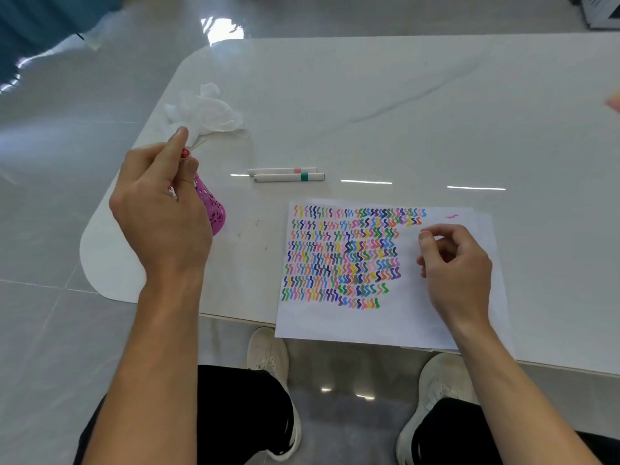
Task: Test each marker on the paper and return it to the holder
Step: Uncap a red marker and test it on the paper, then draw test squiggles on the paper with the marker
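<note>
View from above of a white marble-look table, seen by a seated person. At seven o'clock of the table, the left hand is raised with its fingers curled round a marker. Only the marker's red end shows, at the hand's twelve o'clock. Directly under this hand, and partly hidden by it, stands a magenta cut-out holder. At five o'clock of the table lies the paper, its left half filled with rows of many-coloured squiggles. The right hand rests on the paper's right half, its fingers loosely curled, with nothing visible in them. Two capped white markers lie side by side at eleven o'clock of the paper: a pink-banded marker and, just below it, a green-banded marker. A crumpled white tissue sits at twelve o'clock of the left hand.
</note>
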Available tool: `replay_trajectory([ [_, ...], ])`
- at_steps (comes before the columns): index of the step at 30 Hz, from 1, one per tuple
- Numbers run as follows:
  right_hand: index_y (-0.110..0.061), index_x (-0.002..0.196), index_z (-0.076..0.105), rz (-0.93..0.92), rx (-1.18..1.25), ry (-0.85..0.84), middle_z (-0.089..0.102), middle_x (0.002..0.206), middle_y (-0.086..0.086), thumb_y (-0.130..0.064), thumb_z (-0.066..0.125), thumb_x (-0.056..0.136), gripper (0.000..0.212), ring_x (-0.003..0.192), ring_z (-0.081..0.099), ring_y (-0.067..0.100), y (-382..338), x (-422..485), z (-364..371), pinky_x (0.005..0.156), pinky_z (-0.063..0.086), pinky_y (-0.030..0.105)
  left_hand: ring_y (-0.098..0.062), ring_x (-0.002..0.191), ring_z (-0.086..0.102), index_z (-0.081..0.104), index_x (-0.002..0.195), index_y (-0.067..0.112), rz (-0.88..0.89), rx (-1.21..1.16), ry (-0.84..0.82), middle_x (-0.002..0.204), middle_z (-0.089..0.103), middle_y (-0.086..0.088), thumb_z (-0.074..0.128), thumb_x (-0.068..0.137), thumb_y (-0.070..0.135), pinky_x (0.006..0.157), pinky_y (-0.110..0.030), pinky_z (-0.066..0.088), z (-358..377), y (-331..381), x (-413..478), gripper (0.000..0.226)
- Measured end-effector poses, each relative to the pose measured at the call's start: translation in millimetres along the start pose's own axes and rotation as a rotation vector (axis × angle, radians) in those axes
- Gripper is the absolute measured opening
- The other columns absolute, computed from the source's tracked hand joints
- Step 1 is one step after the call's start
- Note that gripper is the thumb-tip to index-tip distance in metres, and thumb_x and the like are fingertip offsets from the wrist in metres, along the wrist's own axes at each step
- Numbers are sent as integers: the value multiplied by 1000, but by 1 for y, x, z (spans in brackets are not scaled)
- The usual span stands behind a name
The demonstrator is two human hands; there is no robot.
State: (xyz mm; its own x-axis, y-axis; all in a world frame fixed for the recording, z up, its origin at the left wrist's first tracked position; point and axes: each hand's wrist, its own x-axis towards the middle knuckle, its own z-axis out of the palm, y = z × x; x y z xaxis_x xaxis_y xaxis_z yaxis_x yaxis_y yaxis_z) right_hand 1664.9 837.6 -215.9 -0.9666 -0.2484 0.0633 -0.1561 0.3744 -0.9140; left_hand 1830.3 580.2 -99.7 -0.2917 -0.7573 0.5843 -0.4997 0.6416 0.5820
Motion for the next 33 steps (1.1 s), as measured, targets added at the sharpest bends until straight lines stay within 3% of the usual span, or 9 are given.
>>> replay_trajectory([
  [2, -24, 100, 66, -1, 1, 5, 70, 76, -8, -25, 64, 102, 3, 69, 68, 5, 0, 1, 0, 66, 55, 28, -3, 98, 55, 67, 131, 16, -41, 43, -33, 117, 67, -6, 62, 97, 15, 87, 1, 33, 1, -6, 2, 34],
  [4, -23, 101, 66, -3, -1, 8, 70, 77, -8, -25, 63, 102, 3, 69, 67, 3, 0, 1, 1, 66, 55, 26, -16, 108, 59, 66, 133, 17, -94, 96, -72, 121, 66, -5, 62, 97, 16, 93, -8, 36, 3, -12, 3, 36],
  [7, -25, 100, 66, -5, -4, 7, 70, 76, -9, -25, 63, 102, 3, 69, 67, 2, 1, 1, 1, 65, 54, 25, -23, 119, 55, 62, 138, 16, -141, 179, -94, 128, 64, -7, 60, 98, 19, 96, -16, 33, 7, -16, 4, 40],
  [17, -22, 102, 66, -9, -16, -1, 70, 78, -9, -25, 63, 103, 4, 70, 67, 2, 1, 2, 2, 61, 52, 12, -24, 113, 55, 66, 130, 15, -29, 144, -87, 121, 65, -8, 60, 94, 17, 99, -21, 39, 18, -5, -6, 36],
  [21, -20, 103, 66, -11, -10, -4, 70, 80, -9, -24, 63, 103, 5, 70, 67, 0, 0, 2, 1, 61, 52, 9, -25, 108, 57, 69, 122, 14, 64, 109, -168, 112, 68, -6, 61, 94, 14, 95, -23, 38, 29, 5, -18, 29],
  [24, -20, 103, 66, -10, -3, -7, 70, 81, -9, -23, 63, 102, 5, 71, 67, 1, 0, 2, 1, 61, 53, 10, -25, 103, 59, 71, 117, 12, 96, 60, -278, 106, 69, -7, 63, 95, 12, 91, -32, 47, 42, 12, -30, 24],
  [27, -21, 102, 66, -13, 4, -9, 70, 81, -10, -23, 63, 102, 3, 72, 68, 2, -1, 2, 0, 62, 53, 10, -22, 99, 60, 73, 114, 14, 106, 43, -374, 102, 70, -3, 64, 95, 12, 86, -24, 41, 55, 17, -41, 22],
  [29, -22, 101, 66, -12, 12, -7, 70, 79, -10, -22, 64, 102, 3, 70, 68, 4, 0, 2, -2, 62, 53, 12, -20, 103, 60, 73, 116, 16, 85, 45, -429, 106, 70, 0, 64, 96, 14, 88, -21, 39, 64, 18, -45, 22],
  [33, -22, 102, 67, -28, 30, -4, 70, 79, -10, -21, 64, 103, 3, 69, 68, 5, -1, 3, -5, 63, 55, 14, -20, 117, 59, 71, 123, 18, 63, 54, -504, 123, 69, -1, 62, 98, 15, 102, -34, 46, 86, 19, -44, 27],
])
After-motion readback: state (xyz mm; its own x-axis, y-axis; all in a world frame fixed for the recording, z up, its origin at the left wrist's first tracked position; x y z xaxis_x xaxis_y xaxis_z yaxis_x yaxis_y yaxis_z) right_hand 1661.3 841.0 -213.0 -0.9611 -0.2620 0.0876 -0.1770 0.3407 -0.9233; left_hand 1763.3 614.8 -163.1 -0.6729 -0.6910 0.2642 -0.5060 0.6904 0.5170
